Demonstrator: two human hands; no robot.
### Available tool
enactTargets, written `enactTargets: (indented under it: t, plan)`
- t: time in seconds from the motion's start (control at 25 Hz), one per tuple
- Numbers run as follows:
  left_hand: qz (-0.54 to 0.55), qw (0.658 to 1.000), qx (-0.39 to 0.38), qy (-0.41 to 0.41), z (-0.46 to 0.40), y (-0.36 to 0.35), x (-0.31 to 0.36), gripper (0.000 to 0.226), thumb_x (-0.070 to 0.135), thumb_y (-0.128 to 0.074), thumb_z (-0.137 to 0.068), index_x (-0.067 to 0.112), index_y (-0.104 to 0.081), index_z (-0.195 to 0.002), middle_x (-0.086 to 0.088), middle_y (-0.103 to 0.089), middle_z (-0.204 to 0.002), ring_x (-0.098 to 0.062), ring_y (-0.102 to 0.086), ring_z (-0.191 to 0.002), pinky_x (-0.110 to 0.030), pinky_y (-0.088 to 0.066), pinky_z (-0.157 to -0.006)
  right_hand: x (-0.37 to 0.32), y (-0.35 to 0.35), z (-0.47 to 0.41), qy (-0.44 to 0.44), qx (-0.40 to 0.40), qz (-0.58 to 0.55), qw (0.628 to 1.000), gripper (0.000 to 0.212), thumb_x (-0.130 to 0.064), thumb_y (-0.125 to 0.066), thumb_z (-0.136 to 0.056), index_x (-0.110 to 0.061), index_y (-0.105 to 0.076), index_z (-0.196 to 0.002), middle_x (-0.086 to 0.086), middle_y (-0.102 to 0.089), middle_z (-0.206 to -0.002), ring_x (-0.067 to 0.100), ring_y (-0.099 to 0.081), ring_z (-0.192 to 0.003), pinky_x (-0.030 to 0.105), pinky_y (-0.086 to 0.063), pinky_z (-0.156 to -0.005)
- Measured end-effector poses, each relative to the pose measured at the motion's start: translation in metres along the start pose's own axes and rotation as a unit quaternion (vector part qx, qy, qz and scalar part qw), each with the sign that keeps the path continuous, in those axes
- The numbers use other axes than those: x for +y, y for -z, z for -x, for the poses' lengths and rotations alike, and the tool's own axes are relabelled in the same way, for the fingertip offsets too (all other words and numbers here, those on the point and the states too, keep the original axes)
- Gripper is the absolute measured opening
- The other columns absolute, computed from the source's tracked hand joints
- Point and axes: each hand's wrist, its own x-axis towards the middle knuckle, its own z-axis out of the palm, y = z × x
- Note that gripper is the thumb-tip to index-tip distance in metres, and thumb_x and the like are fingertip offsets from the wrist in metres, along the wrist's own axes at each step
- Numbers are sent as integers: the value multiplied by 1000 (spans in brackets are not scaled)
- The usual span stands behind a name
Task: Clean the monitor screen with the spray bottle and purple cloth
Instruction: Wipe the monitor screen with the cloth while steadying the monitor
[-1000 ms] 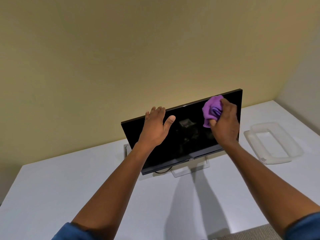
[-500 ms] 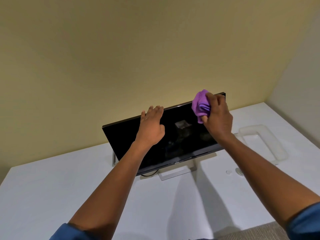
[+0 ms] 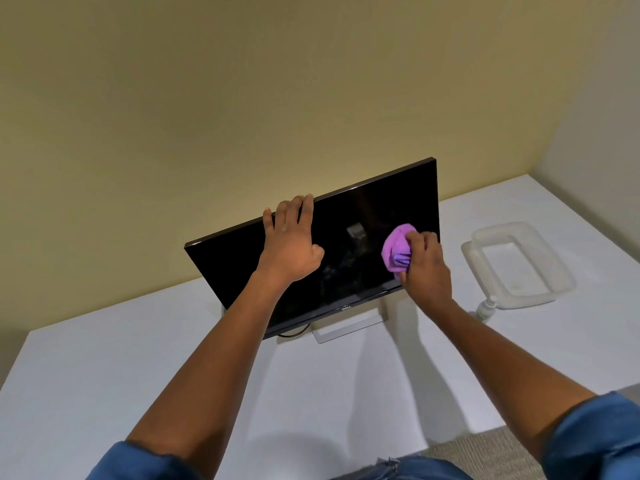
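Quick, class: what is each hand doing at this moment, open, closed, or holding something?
Left hand: open, fingers hooked over the top edge of the black flat monitor.
Right hand: closed on the bunched purple cloth, pressed to the screen.

Both arms outstretched, left hand (image 3: 290, 244) flat with fingers spread, right hand (image 3: 425, 268) closed.

Two bare hands are showing, the left hand (image 3: 289, 249) and the right hand (image 3: 424, 268). Sitting on the white table (image 3: 104, 375) are one black flat monitor (image 3: 346, 265), one bunched purple cloth (image 3: 396, 249), one clear plastic tray (image 3: 519, 265) at the right edge, and one small spray bottle (image 3: 485, 310).
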Motion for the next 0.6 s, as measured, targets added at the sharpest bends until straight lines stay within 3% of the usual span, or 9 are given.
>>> enactTargets:
  t: [0.16, 0.44, 0.6]
  plan:
    - [-2, 1000, 8, 3, 0, -4, 0, 96, 35, -54, -75, 17, -4, -155, -10, -15, -158, -34, -11, -146, -59, -2, -119, 19, -8, 19, -37, -31, -52, 997, 77, -16, -85, -66, -23, -40, -128, 7, -44, -126, 30, -57, -104, 41, -58, -71]
    - [-9, 1000, 22, 0, 1, -7, 1, 98, 36, -57, -74, 18, -4, -154, -9, -15, -157, -33, -11, -146, -59, -2, -119, 13, 54, -64, -22, 129, -54, 990, 70, -19, -73, -65, -22, -45, -129, 5, -47, -126, 29, -59, -98, 31, -41, -64]
    - [-10, 1000, 23, 1, 1, -7, 3, 98, 36, -57, -74, 17, -4, -154, -10, -14, -158, -33, -10, -146, -58, 0, -119, 25, 43, -52, -40, 103, -58, 992, 75, -15, -77, -67, -20, -40, -133, 9, -45, -129, 32, -58, -104, 36, -50, -66]
